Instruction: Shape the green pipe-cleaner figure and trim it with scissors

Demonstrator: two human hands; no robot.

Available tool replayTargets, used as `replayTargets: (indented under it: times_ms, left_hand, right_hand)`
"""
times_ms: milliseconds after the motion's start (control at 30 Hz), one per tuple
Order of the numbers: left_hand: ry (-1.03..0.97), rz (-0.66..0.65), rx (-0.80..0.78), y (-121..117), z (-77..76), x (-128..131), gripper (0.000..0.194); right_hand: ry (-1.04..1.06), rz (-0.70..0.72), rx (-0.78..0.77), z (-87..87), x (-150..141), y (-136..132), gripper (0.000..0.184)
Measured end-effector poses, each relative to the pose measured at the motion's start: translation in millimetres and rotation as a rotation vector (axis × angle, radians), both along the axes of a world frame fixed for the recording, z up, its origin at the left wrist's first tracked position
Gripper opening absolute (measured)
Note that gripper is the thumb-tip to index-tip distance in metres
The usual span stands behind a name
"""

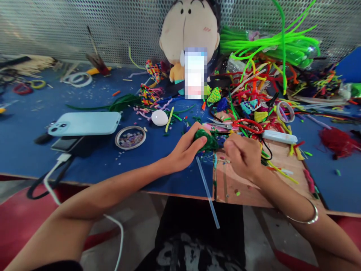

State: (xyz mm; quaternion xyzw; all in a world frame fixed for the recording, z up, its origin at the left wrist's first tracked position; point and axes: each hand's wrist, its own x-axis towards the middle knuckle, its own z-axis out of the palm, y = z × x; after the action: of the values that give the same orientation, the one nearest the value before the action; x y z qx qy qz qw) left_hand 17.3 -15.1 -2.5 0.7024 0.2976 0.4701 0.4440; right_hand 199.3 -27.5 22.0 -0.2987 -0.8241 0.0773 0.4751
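Note:
My left hand (186, 148) is closed around a dark green fuzzy clump (207, 138) of pipe cleaner, held just above the blue table (25, 128). My right hand (243, 154) is curled beside it, fingers pinched together; what it holds is too small to make out. A clear glue stick (208, 192) lies under my hands and juts past the table's front edge. Red-handled scissors (245, 126) lie just behind my right hand.
A light blue phone (84, 123) rests on a dark power bank at the left, cables trailing off the edge. Near it sit a round tin of beads (130, 137) and a white egg shape (159, 117). A plush doll (189, 37) and heaps of coloured pipe cleaners (270, 75) crowd the back right.

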Motion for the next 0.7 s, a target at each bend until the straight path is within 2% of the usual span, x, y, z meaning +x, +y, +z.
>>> replayTargets:
  times_ms: [100,167,233,400,467,533,600,700]
  left_hand:
    - [0.008,0.031,0.071,1.5,1.5,-0.7,0.029]
    - [0.0,0.047,0.104,2.8,2.0,-0.9,0.03]
    - [-0.02,0.053,0.112,4.1,1.7,-1.0,0.029]
    - [-0.016,0.077,0.123,6.2,1.1,-2.0,0.028]
    - [0.018,0.103,0.168,6.3,1.3,-2.8,0.029]
    - [0.052,0.11,0.205,5.8,1.0,-3.4,0.029]
    - [0.082,0.09,0.246,5.0,0.1,-3.2,0.027]
    - [0.124,0.043,0.332,3.4,-1.8,-1.7,0.02]
  right_hand:
    - [-0.159,0.085,0.212,-0.2,-2.3,-0.2,0.026]
    - [-0.197,0.115,0.265,-2.2,-3.3,1.5,0.013]
    - [-0.209,0.122,0.272,-4.7,-3.0,3.2,0.008]
    - [-0.206,0.136,0.261,-7.7,1.5,3.9,0.025]
    - [-0.202,0.108,0.315,-6.7,2.6,3.4,0.028]
    - [-0.159,0.058,0.337,-4.8,2.1,2.5,0.024]
    - [-0.08,0.003,0.288,-2.6,0.0,1.3,0.018]
    - [0.023,-0.056,0.17,-0.9,-4.9,-0.7,0.017]
